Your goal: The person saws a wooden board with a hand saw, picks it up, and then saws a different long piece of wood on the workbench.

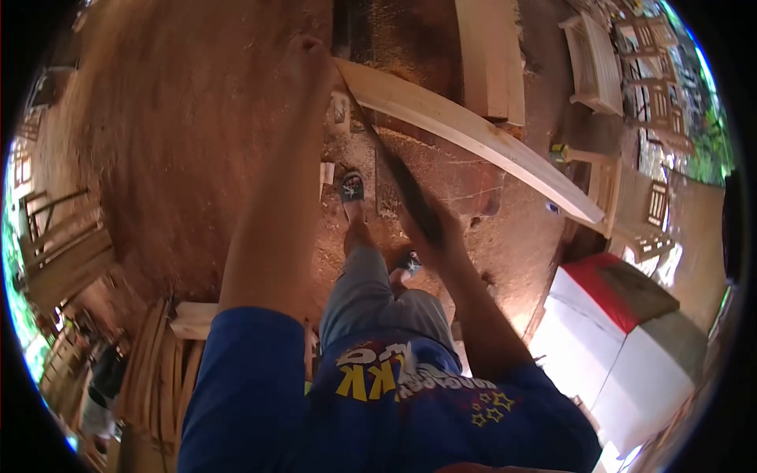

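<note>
Two hands are in view, both belonging to the person wearing the camera. The left hand [309,59], at about eleven o'clock of the frame, is closed around the near end of a long pale wooden plank [473,134]; its fingers appear wrapped over the end, though blur hides the exact grip. The plank runs from that hand toward three o'clock, its far end resting near a small wooden stand [597,177]. The right hand [434,229], near the centre, is clenched on the handle of a dark, narrow tool [394,169] whose tip reaches up toward the plank's near end; whether the tip touches the wood cannot be told, nor what kind of tool it is. Sawdust covers the floor [181,158] below, and the person's sandalled feet [352,189] stand at centre. Stacked timber [489,55] lies at twelve o'clock, finished chair frames [646,47] at one o'clock, curved wooden parts [154,370] at eight o'clock. As a judgement, work on the plank's end is under way: the piece is steadied and the tool presented, but no finished cut or mark is discernible on it.
</note>
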A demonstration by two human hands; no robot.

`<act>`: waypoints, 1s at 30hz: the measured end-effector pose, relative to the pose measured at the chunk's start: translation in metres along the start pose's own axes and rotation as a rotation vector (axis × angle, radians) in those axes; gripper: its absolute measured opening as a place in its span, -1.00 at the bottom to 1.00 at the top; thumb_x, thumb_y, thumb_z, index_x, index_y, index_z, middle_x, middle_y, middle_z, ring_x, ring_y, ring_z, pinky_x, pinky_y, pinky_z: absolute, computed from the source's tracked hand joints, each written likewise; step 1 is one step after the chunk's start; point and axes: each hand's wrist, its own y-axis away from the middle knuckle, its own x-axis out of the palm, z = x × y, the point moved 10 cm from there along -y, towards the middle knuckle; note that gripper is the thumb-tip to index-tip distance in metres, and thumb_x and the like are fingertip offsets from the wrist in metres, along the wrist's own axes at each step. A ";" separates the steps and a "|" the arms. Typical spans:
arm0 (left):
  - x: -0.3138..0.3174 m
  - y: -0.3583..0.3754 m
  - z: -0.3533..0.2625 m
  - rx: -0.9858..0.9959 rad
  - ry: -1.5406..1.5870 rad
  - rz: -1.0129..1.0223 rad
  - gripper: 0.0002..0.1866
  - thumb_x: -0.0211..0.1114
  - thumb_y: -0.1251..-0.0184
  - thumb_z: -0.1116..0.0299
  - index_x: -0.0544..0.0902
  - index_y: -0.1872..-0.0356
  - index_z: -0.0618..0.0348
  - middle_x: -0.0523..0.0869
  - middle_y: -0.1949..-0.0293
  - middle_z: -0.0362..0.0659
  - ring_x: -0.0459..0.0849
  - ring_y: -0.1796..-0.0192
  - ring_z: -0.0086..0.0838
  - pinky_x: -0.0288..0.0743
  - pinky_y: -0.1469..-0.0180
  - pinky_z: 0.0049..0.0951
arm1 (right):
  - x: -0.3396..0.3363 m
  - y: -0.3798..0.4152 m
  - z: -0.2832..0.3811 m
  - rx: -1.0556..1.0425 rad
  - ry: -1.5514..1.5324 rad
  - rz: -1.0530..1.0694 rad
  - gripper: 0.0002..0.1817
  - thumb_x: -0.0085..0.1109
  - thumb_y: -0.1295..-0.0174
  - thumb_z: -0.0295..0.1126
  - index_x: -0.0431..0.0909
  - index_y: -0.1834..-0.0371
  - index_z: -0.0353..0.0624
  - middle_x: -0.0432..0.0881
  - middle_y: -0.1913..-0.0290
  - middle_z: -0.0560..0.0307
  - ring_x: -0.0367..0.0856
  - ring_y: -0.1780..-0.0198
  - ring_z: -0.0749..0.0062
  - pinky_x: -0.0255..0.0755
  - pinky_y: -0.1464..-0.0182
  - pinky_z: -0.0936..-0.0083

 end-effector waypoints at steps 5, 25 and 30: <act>0.007 -0.005 0.018 -0.099 0.057 0.075 -0.95 0.32 -0.26 0.54 0.70 0.29 0.19 0.71 0.31 -0.17 0.68 0.28 -0.42 0.57 0.19 -0.34 | 0.028 -0.120 0.089 -0.098 0.077 -0.115 -0.54 0.35 -0.36 -0.18 0.61 -0.18 -0.27 0.76 0.18 -0.15 0.78 0.10 0.12 0.59 0.02 0.22; -0.012 0.007 -0.005 0.036 -0.184 -0.016 -0.91 0.32 -0.32 0.41 0.74 0.22 0.10 0.80 0.23 -0.03 0.79 0.20 -0.20 0.67 0.06 -0.17 | -0.051 0.133 0.029 0.154 0.135 0.000 -0.48 0.25 -0.44 -0.38 0.47 -0.44 -0.20 0.79 0.06 0.02 0.79 0.05 0.42 0.64 0.01 0.44; -0.008 0.006 0.007 -0.054 0.027 -0.040 -0.89 0.25 -0.23 0.47 0.75 0.31 0.11 0.77 0.33 -0.02 0.76 0.27 -0.18 0.61 0.13 -0.16 | 0.032 -0.096 0.052 0.004 0.000 -0.002 -0.45 0.33 -0.37 -0.16 0.54 -0.31 -0.27 0.79 0.11 -0.17 0.83 0.04 0.04 0.62 -0.03 0.21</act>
